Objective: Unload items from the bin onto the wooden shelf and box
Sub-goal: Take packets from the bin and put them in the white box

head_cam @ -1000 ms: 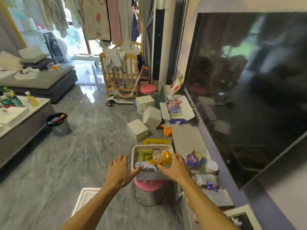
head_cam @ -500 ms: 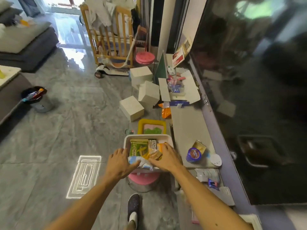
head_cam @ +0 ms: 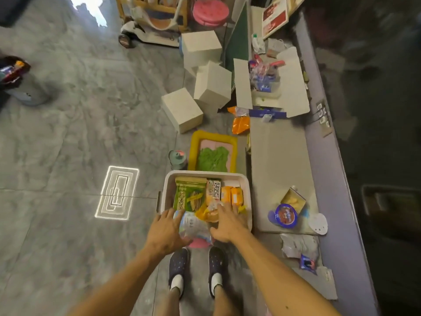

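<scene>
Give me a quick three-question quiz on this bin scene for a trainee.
1. True or false: the bin is empty.
2. What is the left hand touching? A. clear bag B. yellow tray C. white box
3. Fill in: the blue-lidded tub stands on the ____.

Key: 1 false; 2 A; 3 shelf.
</scene>
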The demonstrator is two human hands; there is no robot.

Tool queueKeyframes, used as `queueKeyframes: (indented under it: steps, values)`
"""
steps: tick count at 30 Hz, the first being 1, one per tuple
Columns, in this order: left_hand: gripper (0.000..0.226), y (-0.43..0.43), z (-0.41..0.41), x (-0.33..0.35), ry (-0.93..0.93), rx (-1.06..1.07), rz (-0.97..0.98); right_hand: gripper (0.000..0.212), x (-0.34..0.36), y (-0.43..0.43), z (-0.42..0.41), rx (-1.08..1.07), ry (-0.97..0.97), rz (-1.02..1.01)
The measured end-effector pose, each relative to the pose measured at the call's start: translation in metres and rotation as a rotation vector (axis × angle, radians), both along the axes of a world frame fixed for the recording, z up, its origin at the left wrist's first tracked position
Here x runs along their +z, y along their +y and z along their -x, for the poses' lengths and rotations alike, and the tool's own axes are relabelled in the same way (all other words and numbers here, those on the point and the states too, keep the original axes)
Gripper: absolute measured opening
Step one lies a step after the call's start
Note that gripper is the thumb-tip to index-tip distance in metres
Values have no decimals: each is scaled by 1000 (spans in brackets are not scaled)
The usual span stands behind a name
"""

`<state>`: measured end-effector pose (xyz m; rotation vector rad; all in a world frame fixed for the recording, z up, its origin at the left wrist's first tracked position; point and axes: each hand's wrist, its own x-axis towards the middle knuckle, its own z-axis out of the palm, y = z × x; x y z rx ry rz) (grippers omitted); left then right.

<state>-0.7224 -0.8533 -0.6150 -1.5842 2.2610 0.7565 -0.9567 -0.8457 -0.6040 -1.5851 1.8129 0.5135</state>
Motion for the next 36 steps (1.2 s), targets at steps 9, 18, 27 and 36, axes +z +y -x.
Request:
queueKeyframes:
  steps: [9, 18, 27, 36]
  values:
    - [93, 9, 18, -115, -72, -70, -161, 104, -132, -17, 7, 260, 149, -29]
    - [72, 4, 15, -93, -82, 27, -77, 58, -106, -32, 19, 131, -48, 170]
    - [71, -58, 38, 20, 85, 97, 201, 58, 42, -82, 60, -125, -136, 396]
    - [66, -146, 48, 160, 367, 40, 446, 61, 185, -86, 84, -467, -125, 726]
